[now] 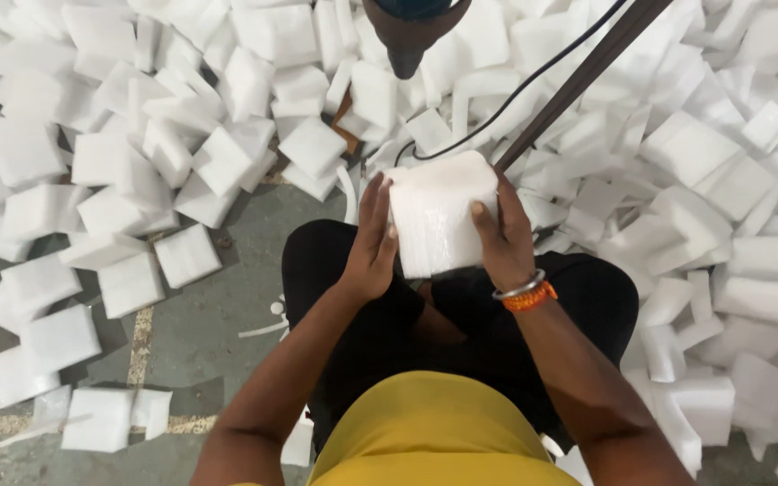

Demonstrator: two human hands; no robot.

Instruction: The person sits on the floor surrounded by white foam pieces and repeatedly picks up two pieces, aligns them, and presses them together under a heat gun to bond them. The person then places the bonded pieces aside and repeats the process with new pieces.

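While I watch from above, my left hand and right hand press flat against opposite sides of a white foam stack, fingers curled round it, above my black-trousered lap, foam blocks heaped beyond the stack.

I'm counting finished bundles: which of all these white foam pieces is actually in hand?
The thick white foam stack, pressed between left hand and right hand above the lap; the others lie on the floor.
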